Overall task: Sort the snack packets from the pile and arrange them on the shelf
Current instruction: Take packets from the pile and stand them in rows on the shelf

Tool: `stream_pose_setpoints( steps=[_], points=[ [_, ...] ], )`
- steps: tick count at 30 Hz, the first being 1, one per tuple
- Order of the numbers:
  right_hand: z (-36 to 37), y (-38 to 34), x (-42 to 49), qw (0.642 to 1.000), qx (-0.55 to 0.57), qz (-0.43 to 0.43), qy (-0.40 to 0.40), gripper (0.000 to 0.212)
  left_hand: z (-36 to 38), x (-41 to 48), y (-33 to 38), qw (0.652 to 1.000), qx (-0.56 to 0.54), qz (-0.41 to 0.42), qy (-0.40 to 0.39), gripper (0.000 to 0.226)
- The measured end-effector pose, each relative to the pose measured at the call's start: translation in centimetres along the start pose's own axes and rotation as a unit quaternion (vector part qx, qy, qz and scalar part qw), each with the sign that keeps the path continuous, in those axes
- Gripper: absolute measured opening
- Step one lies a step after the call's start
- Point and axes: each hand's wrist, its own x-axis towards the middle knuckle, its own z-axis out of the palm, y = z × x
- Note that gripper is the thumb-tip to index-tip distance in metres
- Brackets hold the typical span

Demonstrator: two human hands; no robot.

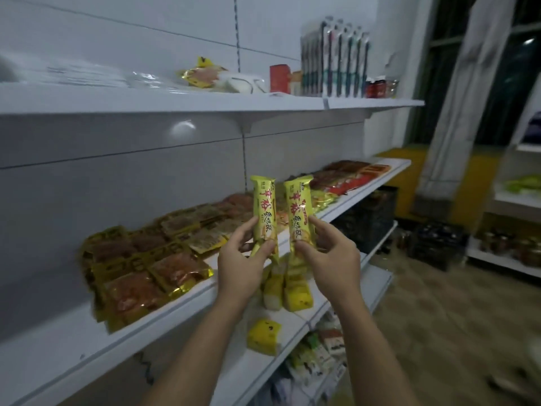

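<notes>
White shelf (73, 344) runs from 7 o'clock up toward 2 o'clock. Under it, at 6 o'clock, a lower shelf (295, 326) carries three yellow packs (265, 335). Brown floor (439, 317) fills 4 o'clock.

At centre, in front of the shelf edge, the left hand (243, 268) and right hand (333, 259) each hold one yellow packet upright. The left packet (265, 212) is pinched low between the thumb and curled fingers (244, 231). The right packet (300, 212) is pinched the same way. The two packets stand side by side, just apart.

At 9 o'clock a pile (140, 259) of gold-and-red packets lies on the shelf, too blurred to count. At 3 o'clock are two dark crates (369, 218). At 12 o'clock the top shelf (205, 98) bears packed toothbrushes (336, 60) and one red box (279, 78).
</notes>
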Motion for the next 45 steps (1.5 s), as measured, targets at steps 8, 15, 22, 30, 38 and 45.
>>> stream_pose_setpoints(
  steps=[8, 15, 22, 30, 38, 45],
  points=[
    [-13.6, 2.1, 0.3, 0.994, -0.058, 0.020, 0.086, 0.051, 13.0, -4.3, 1.9, 0.991, -0.084, -0.031, -0.103, 0.046],
    [-19.0, 3.8, 0.0, 0.989, -0.061, 0.041, 0.130, 0.050, 19.6, -5.7, 2.0, 0.978, -0.110, -0.045, -0.172, 0.048],
    [-21.7, 6.1, 2.4, 0.978, -0.087, 0.044, 0.185, 0.051, 24.8, -4.7, 1.5, 0.964, -0.146, -0.049, -0.215, 0.048],
    [-23.9, 9.1, 10.1, 0.971, -0.113, 0.034, 0.210, 0.049, 32.0, 0.8, -0.5, 0.947, -0.196, -0.052, -0.250, 0.053],
    [-23.3, 13.0, 21.2, 0.972, -0.122, 0.018, 0.200, 0.048, 38.6, 10.0, -4.0, 0.948, -0.219, -0.060, -0.225, 0.052],
    [-22.4, 17.7, 28.3, 0.977, -0.110, 0.016, 0.184, 0.051, 42.0, 15.2, -6.1, 0.960, -0.202, -0.051, -0.185, 0.050]
  ],
)
